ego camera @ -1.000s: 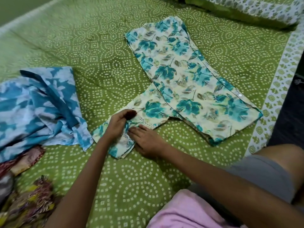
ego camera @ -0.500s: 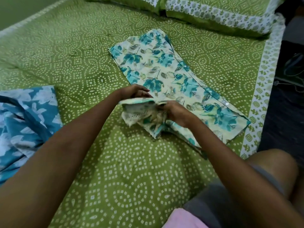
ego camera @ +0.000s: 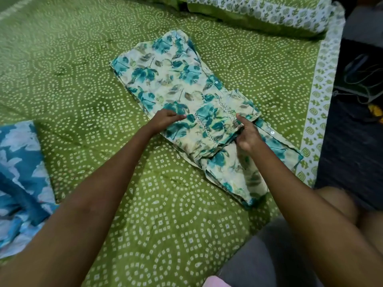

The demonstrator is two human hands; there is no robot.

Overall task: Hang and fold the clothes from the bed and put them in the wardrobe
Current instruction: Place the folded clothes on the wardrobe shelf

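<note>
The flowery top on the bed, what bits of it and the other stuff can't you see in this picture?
- Flowery top, head view: its underside lies against the green bedsheet; the right hand and forearm cover part of its near end.
- Folded sleeve: the layers beneath it are hidden.
- Blue garment: cut off by the left edge.
- Pillow: cut off by the top edge.
- Wardrobe: not in view.

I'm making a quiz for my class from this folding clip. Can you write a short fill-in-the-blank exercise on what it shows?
1. The floral top lies on a bedsheet whose main colour is ____.
2. The sleeve with lace trim is folded ____ the top's body.
3. The left hand and right hand both rest on the ____.
4. The blue and white garment lies at the picture's ____ edge.

Missing words: green; over; sleeve; left
</note>
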